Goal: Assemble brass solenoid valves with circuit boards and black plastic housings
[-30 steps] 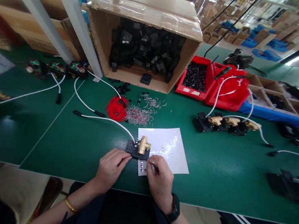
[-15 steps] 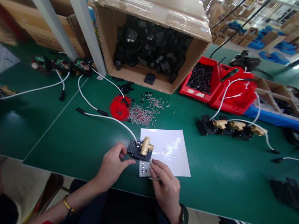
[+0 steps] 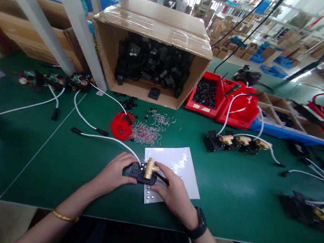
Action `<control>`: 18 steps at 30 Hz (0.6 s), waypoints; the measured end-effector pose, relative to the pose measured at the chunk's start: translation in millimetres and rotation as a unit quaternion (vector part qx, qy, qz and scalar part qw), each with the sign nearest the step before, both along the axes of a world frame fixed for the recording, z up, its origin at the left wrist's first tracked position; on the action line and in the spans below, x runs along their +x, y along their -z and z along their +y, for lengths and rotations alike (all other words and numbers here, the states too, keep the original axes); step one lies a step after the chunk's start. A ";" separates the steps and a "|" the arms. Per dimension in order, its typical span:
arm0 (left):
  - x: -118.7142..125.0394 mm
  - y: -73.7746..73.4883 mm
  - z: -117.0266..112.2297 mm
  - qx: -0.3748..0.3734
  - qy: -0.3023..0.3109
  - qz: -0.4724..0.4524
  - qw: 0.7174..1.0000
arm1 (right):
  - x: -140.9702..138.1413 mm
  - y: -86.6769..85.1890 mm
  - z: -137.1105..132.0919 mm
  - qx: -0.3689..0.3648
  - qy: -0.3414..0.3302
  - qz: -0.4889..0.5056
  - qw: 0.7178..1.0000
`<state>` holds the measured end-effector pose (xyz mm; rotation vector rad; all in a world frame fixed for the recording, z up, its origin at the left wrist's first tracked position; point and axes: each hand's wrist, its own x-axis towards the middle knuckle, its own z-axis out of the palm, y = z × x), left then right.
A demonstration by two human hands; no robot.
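This is a factory assembly floor, a hand-assembly station in a small-parts workshop. A long green worktop (image 3: 231, 191) carries loose stock: a big cardboard box (image 3: 152, 49) tipped on its side and full of black plastic parts (image 3: 153, 64), red bins (image 3: 206, 93) of small black pieces, a scatter of metal pins (image 3: 148, 131), and a red coil of wire (image 3: 121, 125). Finished-looking units with brass fittings (image 3: 241, 140) and white cables (image 3: 100, 136) lie in rows along the worktop. Behind it, stacked cartons (image 3: 245, 48) and blue crates (image 3: 270, 69) fill the floor, with metal frame posts (image 3: 73, 19) rising from the bench.
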<state>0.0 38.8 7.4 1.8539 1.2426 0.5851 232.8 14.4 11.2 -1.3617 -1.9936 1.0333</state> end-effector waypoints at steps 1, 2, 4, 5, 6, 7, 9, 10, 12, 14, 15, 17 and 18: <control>-1.3 0.7 -1.1 -0.010 -0.014 -0.013 1.000 | -0.4 -3.9 1.7 -0.006 -0.001 0.000 1.000; -3.1 0.1 -2.3 -0.027 -0.038 -0.042 0.998 | -0.7 -8.1 3.3 -0.012 -0.003 -0.003 1.000; -7.3 -5.8 -3.7 -0.079 -0.108 -0.160 0.978 | -0.4 -16.5 6.4 -0.021 -0.011 -0.009 1.000; -9.2 -11.2 -3.7 -0.113 -0.147 -0.242 0.953 | 0.1 -20.0 7.8 -0.022 -0.015 -0.013 1.000; -10.6 -17.8 -3.2 -0.150 -0.184 -0.326 0.915 | 0.7 -23.0 8.9 -0.022 -0.019 -0.017 0.999; -11.2 -25.1 -2.3 -0.181 -0.220 -0.400 0.871 | 1.3 -25.1 9.8 -0.020 -0.022 -0.021 0.999; -9.0 -39.9 0.0 -0.213 -0.292 -0.503 0.785 | 2.5 -27.0 10.4 -0.017 -0.031 -0.030 0.999; -6.0 -46.5 1.2 -0.212 -0.321 -0.530 0.756 | 3.1 -26.9 10.2 -0.015 -0.037 -0.034 0.999; 3.1 -57.0 3.7 -0.182 -0.356 -0.546 0.736 | 5.0 -25.1 8.5 -0.010 -0.054 -0.039 0.998; 14.0 -64.0 6.0 -0.142 -0.363 -0.533 0.750 | 8.8 -22.4 5.7 -0.006 -0.065 -0.033 0.997; 19.2 -66.3 6.9 -0.122 -0.362 -0.524 0.761 | 11.4 -21.1 4.2 -0.007 -0.065 -0.026 0.998; 27.3 -69.4 7.8 -0.091 -0.360 -0.507 0.778 | 16.9 -18.7 1.9 -0.017 -0.055 -0.001 0.998; 30.2 -70.3 7.6 -0.080 -0.357 -0.501 0.784 | 19.0 -17.6 1.2 -0.023 -0.045 0.014 0.999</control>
